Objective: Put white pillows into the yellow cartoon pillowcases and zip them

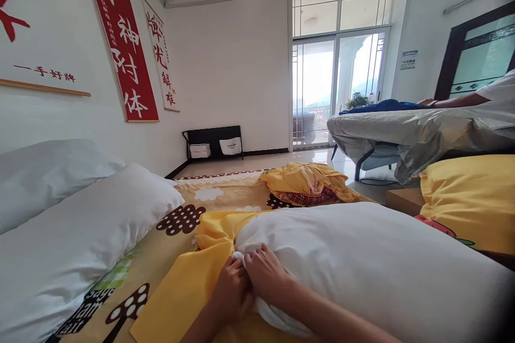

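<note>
A plump white pillow lies across the front right, its left end against a yellow pillowcase. At that end my right hand is closed, pinching the white fabric. Pressed beside it, my left hand is also closed on a bunched white corner of the pillow, just where the yellow cloth begins. My fingers cover part of the gathered fabric. The pillowcase spreads out to the left of my hands and partly under the pillow.
Two white pillows rest at left on the patterned bedding. Farther back lies a crumpled yellow cloth bundle. A yellow-covered pillow sits at right. Beyond it, another person's arm reaches over a plastic-covered table with blue cloth.
</note>
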`<state>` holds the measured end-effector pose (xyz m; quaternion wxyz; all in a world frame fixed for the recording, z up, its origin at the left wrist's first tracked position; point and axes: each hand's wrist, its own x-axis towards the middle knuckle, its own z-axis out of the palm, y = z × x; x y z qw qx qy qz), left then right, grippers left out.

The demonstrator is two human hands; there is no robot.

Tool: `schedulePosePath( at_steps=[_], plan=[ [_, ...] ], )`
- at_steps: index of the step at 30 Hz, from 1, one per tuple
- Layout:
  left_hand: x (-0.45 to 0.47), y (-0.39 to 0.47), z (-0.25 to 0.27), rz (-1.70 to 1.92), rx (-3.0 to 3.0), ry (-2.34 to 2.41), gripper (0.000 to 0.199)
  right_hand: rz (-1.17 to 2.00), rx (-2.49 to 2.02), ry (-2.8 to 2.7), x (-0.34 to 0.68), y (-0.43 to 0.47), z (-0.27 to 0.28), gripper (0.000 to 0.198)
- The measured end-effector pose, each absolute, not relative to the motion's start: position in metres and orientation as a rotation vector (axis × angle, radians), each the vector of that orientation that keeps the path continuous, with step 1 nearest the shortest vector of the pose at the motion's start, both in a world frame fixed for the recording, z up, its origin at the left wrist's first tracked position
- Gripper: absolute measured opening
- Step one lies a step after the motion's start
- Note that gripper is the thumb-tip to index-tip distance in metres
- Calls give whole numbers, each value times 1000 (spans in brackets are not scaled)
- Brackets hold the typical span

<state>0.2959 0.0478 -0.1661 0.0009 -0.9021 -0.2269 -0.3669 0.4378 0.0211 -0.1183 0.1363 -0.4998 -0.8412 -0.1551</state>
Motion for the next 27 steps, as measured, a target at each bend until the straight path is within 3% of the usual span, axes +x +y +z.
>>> schedulePosePath(
  at_steps=[4, 7, 11, 18, 22, 27],
  plan=[
    [298, 49, -162, -1140, -2879, -754, 10, -1198, -1338, -1966, 455, -53, -160, 43],
    [299, 50, -160, -1083, -2889, -807, 4, -1350, -1315, -1947, 476, -74, -169, 51],
    [299, 49, -148, -989, -2886, -899, 6, -1171, -1198, -2136, 490, -42, -140, 53],
    [297, 49, -126, -814, -2867, -880, 3, -663, -1144, -2674, 491, 37, -62, 25],
    [307, 57, -107, -976, -2824, -888, 11, -330, -1246, -2908, 487, 55, -33, 23],
    [330, 58, -92, -1183, -2839, -831, 19, 74, -1256, -2985, 479, 67, -47, 9]
  ],
)
